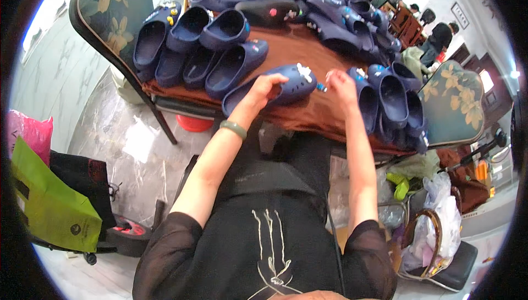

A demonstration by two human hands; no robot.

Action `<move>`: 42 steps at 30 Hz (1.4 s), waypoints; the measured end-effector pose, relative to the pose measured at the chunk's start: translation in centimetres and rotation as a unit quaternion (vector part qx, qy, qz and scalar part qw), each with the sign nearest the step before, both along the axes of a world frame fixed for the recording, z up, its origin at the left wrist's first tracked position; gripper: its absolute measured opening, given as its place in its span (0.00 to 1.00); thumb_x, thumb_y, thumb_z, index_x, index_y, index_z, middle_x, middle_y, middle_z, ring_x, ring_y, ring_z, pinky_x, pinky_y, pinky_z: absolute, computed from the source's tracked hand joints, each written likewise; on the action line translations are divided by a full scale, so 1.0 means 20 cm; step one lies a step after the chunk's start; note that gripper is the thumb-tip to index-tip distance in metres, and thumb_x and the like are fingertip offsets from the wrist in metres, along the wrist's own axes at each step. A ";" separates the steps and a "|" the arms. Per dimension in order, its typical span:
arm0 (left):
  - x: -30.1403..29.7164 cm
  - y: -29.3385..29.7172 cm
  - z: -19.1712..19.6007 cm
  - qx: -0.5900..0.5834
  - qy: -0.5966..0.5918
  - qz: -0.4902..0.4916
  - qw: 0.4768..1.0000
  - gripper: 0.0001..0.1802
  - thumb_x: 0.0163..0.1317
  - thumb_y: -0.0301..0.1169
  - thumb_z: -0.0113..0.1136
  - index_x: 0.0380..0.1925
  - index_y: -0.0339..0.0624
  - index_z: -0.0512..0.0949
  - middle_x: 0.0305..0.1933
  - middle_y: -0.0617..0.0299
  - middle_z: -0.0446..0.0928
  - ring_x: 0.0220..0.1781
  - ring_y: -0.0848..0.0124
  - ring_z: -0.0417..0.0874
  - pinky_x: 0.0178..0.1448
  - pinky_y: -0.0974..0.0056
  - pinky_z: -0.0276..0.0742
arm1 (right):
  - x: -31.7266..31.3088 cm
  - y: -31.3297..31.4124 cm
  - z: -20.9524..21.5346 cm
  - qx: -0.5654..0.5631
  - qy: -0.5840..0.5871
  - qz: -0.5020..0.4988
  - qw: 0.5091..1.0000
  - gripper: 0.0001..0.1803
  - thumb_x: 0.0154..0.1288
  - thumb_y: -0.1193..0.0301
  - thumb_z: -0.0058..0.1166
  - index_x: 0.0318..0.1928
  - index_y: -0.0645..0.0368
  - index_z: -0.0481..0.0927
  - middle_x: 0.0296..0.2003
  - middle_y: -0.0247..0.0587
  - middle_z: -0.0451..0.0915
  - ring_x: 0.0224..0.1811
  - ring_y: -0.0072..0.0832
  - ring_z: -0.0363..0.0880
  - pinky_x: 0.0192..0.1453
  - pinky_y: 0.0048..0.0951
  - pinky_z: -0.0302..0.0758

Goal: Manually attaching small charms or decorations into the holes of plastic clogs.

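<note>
A navy clog [294, 86] lies on the brown cloth in front of me, its toe pointing right and a white charm [303, 72] fixed on its upper. My left hand [265, 90] is closed on the clog near its opening. A small blue charm [322, 87] shows just past the toe; whether it touches the clog is unclear. To the right of it, my right hand [342, 86] hovers with its fingers drawn together. Anything between those fingertips is too small to make out.
Navy clogs [228, 66] stand in stacked rows at the left, with more clogs [391, 96] at the right and a big pile [335, 19] behind. Flowered chairs [113, 11] flank the brown-covered table [308, 47]. Bags [440, 217] sit low at the right. People [440, 36] are far back.
</note>
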State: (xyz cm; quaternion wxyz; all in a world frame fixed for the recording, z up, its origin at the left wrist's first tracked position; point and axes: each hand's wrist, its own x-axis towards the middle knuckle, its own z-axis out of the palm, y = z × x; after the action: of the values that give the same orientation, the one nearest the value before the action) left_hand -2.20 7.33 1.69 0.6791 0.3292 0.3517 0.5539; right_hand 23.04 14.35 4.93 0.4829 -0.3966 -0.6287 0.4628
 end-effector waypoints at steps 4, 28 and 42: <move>0.01 -0.04 0.00 -0.013 -0.012 -0.018 1.000 0.05 0.47 0.33 0.64 0.21 0.49 0.77 0.18 0.74 0.71 0.17 0.81 0.67 0.21 0.75 0.57 | 0.01 -0.14 -0.14 -0.151 -0.078 0.053 0.984 0.07 0.60 0.71 0.51 0.34 0.60 0.79 0.25 0.30 0.78 0.24 0.16 0.75 0.26 0.16 0.69; 0.12 -0.29 0.00 0.201 0.152 -0.036 0.967 0.34 0.37 0.26 0.65 0.50 0.40 0.68 0.46 0.65 0.70 0.49 0.71 0.71 0.56 0.67 0.67 | -0.49 -0.25 0.52 0.173 -0.459 0.307 0.815 0.07 0.46 0.73 0.63 0.27 0.62 0.81 0.21 0.36 0.80 0.27 0.21 0.77 0.34 0.24 0.71; 0.15 -0.29 -0.07 0.209 0.136 -0.016 0.968 0.36 0.36 0.24 0.66 0.51 0.40 0.65 0.45 0.63 0.69 0.48 0.69 0.71 0.53 0.66 0.69 | -0.54 -0.22 0.42 0.211 -0.563 0.253 0.758 0.35 0.39 0.61 0.66 0.52 0.55 0.71 0.45 0.50 0.75 0.51 0.45 0.71 0.53 0.39 0.69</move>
State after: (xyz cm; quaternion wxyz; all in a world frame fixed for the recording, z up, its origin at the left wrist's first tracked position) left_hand 0.73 1.62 0.34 0.5496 0.5414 0.3118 0.5546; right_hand 12.32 9.87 13.34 -0.0214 -0.3000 -0.9465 0.1166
